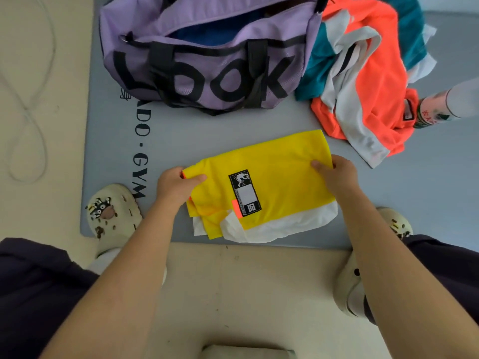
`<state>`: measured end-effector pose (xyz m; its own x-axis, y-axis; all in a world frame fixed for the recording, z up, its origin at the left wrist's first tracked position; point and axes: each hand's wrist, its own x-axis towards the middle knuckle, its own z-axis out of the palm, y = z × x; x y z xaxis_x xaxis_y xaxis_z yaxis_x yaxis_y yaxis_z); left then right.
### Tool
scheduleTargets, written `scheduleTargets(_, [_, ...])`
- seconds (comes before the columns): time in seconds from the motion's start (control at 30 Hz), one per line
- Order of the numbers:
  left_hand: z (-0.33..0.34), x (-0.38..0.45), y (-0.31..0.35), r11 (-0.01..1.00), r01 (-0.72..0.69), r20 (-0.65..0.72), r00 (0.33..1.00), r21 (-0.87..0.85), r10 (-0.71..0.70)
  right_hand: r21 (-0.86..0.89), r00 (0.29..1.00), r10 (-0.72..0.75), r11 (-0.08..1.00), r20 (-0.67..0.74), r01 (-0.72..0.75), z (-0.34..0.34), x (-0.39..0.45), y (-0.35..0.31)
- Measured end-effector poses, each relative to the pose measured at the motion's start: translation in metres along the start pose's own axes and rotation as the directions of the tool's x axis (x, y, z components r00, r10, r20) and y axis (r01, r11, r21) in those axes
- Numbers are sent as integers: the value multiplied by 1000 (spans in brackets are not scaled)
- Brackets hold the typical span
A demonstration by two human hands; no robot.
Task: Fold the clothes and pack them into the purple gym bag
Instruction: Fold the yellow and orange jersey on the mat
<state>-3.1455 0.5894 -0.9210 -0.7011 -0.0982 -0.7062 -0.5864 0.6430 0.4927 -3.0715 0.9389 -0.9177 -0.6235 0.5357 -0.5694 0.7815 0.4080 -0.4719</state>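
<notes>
Yellow mesh fabric, a folded yellow-and-white sports shirt (269, 187), lies flat on the grey rubber gym mat (233, 130) between the two hands. Left hand (176, 186) pinches the shirt's left edge, thumb on top of the cloth and fingers curled under it. Right hand (337, 177) grips the shirt's right edge the same way, thumb lying over the yellow cloth, fingers wrapped round the fold. A black-and-white rectangular patch (244, 193) sits on the shirt's upper face midway between the hands, with a small orange tab (237, 209) just beside its lower left corner. White panels of the shirt stick out along the edge nearest the person, below both wrists. Beyond the hands, farther from the person, stands the purple nylon gym bag with black lettering and black straps (207, 55); its top is unzipped and something blue (215, 35) shows inside. Beyond the right hand, touching the bag's right end, sits a loose heap of orange, teal and white garments (373, 73), unfolded. A bottle with a green-and-red label (435, 110) lies against that heap's right side. A cream clog with small charms (112, 213) stands on the mat corner just outside the left wrist; another clog (396, 224) shows outside the right forearm. A thin white cable (28, 99) loops on the beige floor well left of the left hand.
</notes>
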Motion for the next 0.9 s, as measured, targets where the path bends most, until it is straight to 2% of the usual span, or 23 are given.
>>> scheduleTargets(0.07, [-3,1,8,994,-34,71,997,-109,42,10,995,5,1000,-101,-4,0,-1,3])
scheduleTargets(0.1, [-3,3,13,986,-53,63,996,-159,64,11,990,9,1000,-144,-7,0,-2,4])
scheduleTargets(0.17, [-3,8,21,978,-91,-44,995,-189,84,2,986,23,1000,-166,-23,-2,-4,7])
scheduleTargets(0.23, [-1,12,24,975,-63,-124,992,-215,37,-29,993,54,998,-106,-57,-2,-5,10])
scheduleTargets(0.37, [6,4,8,967,69,-40,996,-246,-81,-113,995,87,990,52,-81,-2,-8,15])
scheduleTargets(0.5, [19,-10,-20,973,86,1,996,-216,-88,-125,989,76,990,123,-61,-1,-15,18])
scheduleTargets(0.57, [22,-10,-18,985,34,-10,999,-167,-36,-95,989,75,993,125,-64,-3,-18,20])
scheduleTargets(0.7, [16,-2,-1,992,-107,-196,976,-61,93,-32,974,122,992,191,-118,-2,-28,23])
scheduleTargets(0.83, [-1,-8,-7,994,64,-363,931,86,-28,-28,960,165,986,227,-163,5,-39,28])
scheduleTargets(0.9, [-1,-19,-8,994,64,-435,900,91,-18,-11,960,161,987,230,-163,9,-42,30])
